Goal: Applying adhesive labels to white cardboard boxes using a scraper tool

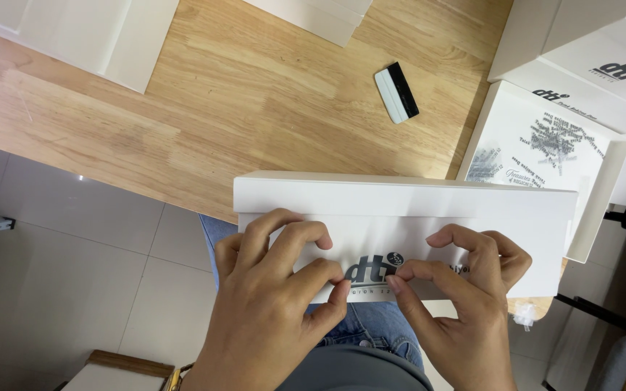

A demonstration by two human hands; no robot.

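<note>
both hands pinch a flat white folded cardboard box [407,210] with a dark printed logo, held at the near edge of the light wooden table [255,94]. the left hand [269,304] and the right hand [465,289] press thumb and forefinger tips closed on the logo sticker, nearly touching each other. a small black and white squeegee [397,92] lies well apart on the table.

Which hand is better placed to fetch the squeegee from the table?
Probably the right hand: the black and white squeegee lies up-right of the white box, nearer that side. The left hand would have to cross over. Both hands currently pinch the box's logo sticker.
</note>
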